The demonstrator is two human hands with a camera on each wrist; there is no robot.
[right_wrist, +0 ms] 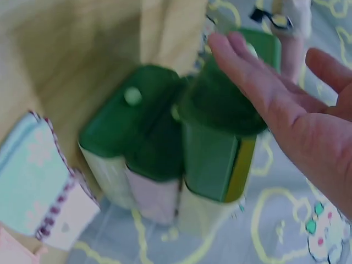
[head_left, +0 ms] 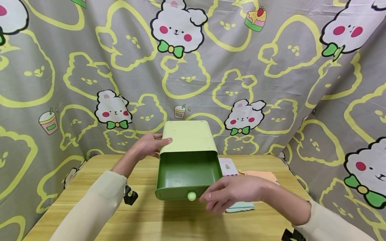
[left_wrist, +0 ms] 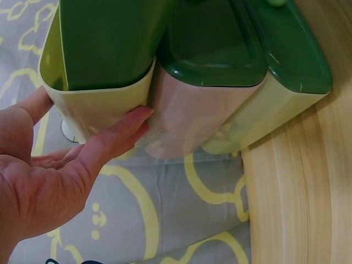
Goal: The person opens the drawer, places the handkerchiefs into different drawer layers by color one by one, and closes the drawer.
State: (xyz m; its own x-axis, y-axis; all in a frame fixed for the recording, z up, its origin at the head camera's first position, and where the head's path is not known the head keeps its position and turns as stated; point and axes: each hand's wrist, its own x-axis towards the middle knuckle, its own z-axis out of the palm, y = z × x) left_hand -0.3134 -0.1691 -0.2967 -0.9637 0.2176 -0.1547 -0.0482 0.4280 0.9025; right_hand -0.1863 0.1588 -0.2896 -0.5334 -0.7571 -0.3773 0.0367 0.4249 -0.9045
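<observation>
Head view shows a pale yellow-green cabinet (head_left: pixel 189 135) standing toward the far middle of the table (head_left: pixel 144 216), its rounded, glossy top casing tipped toward the camera. Its top drawer (head_left: pixel 172 194) is pulled well out to the near side, dark green all over, with smooth inner walls and a plain green floor showing inside; a round, light green knob (head_left: pixel 191 196) sits at the middle of its front. Seen from the left wrist, two more tiers are stacked below: a middle drawer (left_wrist: pixel 217 47) in a pink casing and a bottom drawer (left_wrist: pixel 294 49) in a pale cream one, both green-fronted and pushed in, their contents hidden. The left hand (head_left: pixel 150 146) steadies the cabinet's left side, fingers extended along the casing and thumb resting on top. The right hand (head_left: pixel 232 192), slightly blurred, is loosely spread near the drawer's right front corner, pinching nothing; whether it touches the drawer cannot be told. To the right lie folded cloths: a white one (head_left: pixel 228 166) just beside the cabinet, a peach one (head_left: pixel 262 175) farther right, and a mint one (head_left: pixel 240 207) nearer. Beyond hangs a grey curtain (head_left: pixel 188 89) printed with yellow outlines and white rabbits.
</observation>
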